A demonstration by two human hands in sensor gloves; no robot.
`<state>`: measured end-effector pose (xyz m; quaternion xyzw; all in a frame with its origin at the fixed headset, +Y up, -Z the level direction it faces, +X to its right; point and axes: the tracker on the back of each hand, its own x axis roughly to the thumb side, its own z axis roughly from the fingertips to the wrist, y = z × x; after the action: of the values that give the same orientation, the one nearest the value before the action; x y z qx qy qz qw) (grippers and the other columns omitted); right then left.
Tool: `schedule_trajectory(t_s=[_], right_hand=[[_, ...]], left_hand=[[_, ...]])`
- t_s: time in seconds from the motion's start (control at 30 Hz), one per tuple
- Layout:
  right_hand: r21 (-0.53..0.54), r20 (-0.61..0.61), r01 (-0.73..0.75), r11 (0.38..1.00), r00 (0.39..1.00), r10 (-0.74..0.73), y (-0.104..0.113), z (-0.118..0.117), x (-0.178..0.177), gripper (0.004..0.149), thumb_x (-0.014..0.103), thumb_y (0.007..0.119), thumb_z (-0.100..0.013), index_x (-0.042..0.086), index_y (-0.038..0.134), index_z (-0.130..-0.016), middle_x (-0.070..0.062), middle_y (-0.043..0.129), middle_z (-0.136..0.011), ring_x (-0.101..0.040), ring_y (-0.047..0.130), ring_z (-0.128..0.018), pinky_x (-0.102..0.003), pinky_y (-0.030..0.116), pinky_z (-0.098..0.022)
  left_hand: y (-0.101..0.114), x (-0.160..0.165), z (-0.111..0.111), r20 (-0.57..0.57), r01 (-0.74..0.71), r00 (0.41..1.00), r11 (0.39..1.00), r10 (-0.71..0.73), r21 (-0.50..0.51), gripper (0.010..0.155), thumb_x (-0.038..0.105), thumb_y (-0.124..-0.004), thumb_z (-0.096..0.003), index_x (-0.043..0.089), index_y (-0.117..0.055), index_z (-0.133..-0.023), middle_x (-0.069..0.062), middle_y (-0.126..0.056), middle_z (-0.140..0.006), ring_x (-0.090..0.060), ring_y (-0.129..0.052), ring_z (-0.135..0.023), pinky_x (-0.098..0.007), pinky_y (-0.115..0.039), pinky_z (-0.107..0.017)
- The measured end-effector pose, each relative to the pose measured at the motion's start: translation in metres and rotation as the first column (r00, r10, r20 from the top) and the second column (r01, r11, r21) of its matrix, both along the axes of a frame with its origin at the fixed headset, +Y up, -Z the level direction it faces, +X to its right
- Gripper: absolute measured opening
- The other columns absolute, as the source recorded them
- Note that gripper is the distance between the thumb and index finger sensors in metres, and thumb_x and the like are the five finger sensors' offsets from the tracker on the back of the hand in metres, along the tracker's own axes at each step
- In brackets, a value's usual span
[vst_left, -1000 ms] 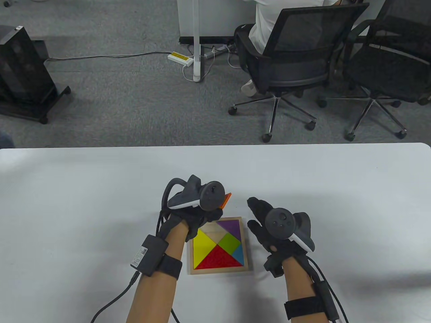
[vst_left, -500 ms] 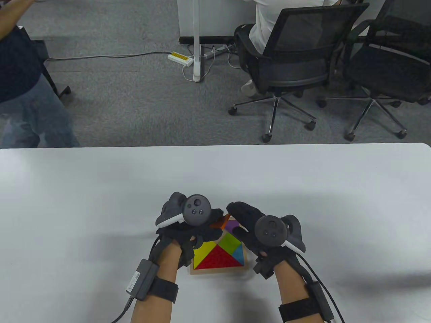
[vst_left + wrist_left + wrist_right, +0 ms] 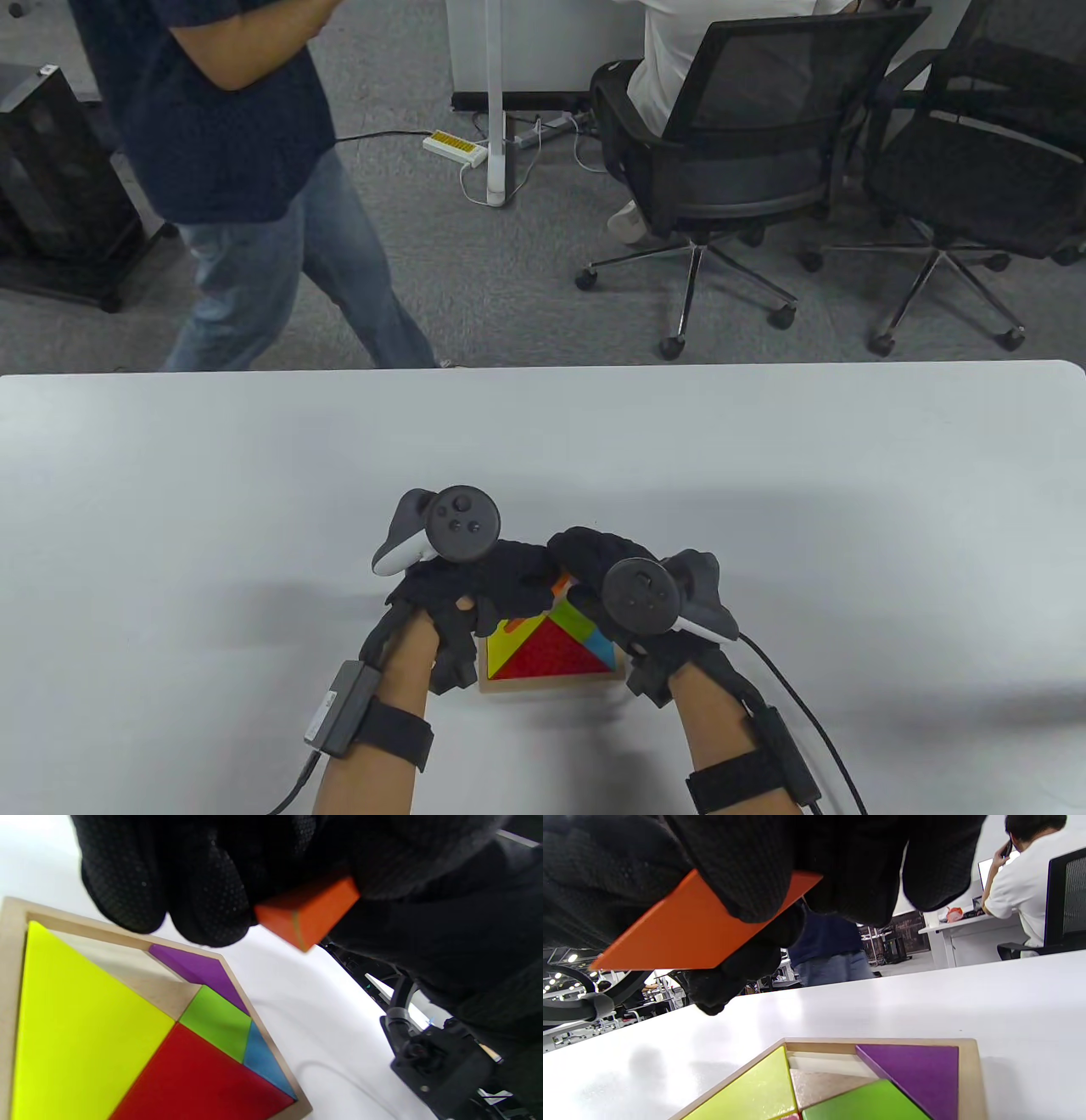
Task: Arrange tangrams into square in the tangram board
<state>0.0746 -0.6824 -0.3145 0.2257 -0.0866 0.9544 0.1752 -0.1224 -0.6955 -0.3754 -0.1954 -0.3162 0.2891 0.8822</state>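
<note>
Right wrist view: your right hand (image 3: 780, 866) and left hand (image 3: 178, 878) both pinch the flat orange wooden triangle (image 3: 687, 929) above the square wooden tangram board (image 3: 969, 1069). Yellow (image 3: 80, 1027), red (image 3: 195, 1077), green (image 3: 216, 1020), blue (image 3: 263, 1063) and purple (image 3: 197, 969) pieces lie inside.

Pale bare-wood tangram board (image 3: 11, 942), matt painted orange piece (image 3: 683, 929), dotted black cloth hands (image 3: 182, 878), glossy white table (image 3: 254, 475)

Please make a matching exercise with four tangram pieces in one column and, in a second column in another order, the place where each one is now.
Pieces:
1. orange piece
2. purple piece
3. yellow triangle
4. blue triangle

Places:
A. lying in the tangram board, at its left side
B. in the air above the board, held between both hands
C. lying in the board's far right corner
D. lying at the board's right edge, between the green piece and the red triangle

Pairs: 1-B, 2-C, 3-A, 4-D
</note>
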Motion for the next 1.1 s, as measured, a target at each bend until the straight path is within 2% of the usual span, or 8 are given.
schedule_trajectory(t_s=[0.33,0.63,0.83,0.97,1.1], right_hand=[[0.073,0.006,-0.039,0.997,0.999,0.038,0.005,0.004,0.002,0.049,0.025,0.090,-0.043,0.019,0.082,-0.091,-0.006,0.087,-0.094,-0.036,0.095,-0.078,-0.058,0.077,-0.066],[0.093,0.070,-0.010,0.996,0.998,0.003,0.009,0.003,0.010,0.046,0.027,0.089,-0.043,0.016,0.086,-0.087,-0.008,0.094,-0.084,-0.034,0.100,-0.068,-0.057,0.081,-0.060],[0.072,0.114,0.000,0.997,0.993,-0.008,0.007,0.000,0.014,0.046,0.028,0.089,-0.043,0.012,0.088,-0.086,-0.010,0.097,-0.079,-0.033,0.104,-0.063,-0.056,0.084,-0.057],[0.045,0.119,0.014,0.999,0.993,-0.020,0.006,-0.002,0.015,0.046,0.029,0.089,-0.043,0.011,0.088,-0.086,-0.010,0.098,-0.078,-0.032,0.104,-0.061,-0.055,0.085,-0.055],[0.020,0.131,0.010,1.000,0.991,-0.013,0.005,-0.003,0.015,0.046,0.029,0.089,-0.043,0.011,0.088,-0.086,-0.010,0.099,-0.077,-0.032,0.105,-0.060,-0.055,0.086,-0.055]], left_hand=[[0.005,0.003,0.005,0.020,0.035,0.999,0.999,-0.035,-0.009,0.069,0.048,-0.082,-0.0493,0.002,-0.079,-0.101,-0.023,-0.094,-0.091,-0.038,-0.105,-0.067,-0.054,-0.090,-0.053],[0.025,0.010,0.014,-0.008,0.141,0.990,0.971,-0.142,0.192,0.065,0.045,-0.083,-0.0495,0.008,-0.077,-0.103,-0.019,-0.090,-0.096,-0.039,-0.100,-0.074,-0.055,-0.086,-0.056],[0.035,0.018,0.023,-0.067,0.221,0.975,0.879,-0.212,0.423,0.060,0.038,-0.088,-0.0470,0.014,-0.080,-0.101,-0.013,-0.094,-0.092,-0.035,-0.103,-0.072,-0.052,-0.088,-0.055],[0.037,0.024,0.028,-0.104,0.256,0.966,0.805,-0.238,0.535,0.055,0.036,-0.089,-0.0466,0.017,-0.082,-0.098,-0.009,-0.096,-0.089,-0.033,-0.104,-0.070,-0.051,-0.089,-0.055],[0.037,0.027,0.032,-0.122,0.266,0.963,0.757,-0.242,0.597,0.052,0.035,-0.089,-0.0462,0.020,-0.085,-0.096,-0.006,-0.098,-0.086,-0.031,-0.105,-0.067,-0.050,-0.089,-0.054]])
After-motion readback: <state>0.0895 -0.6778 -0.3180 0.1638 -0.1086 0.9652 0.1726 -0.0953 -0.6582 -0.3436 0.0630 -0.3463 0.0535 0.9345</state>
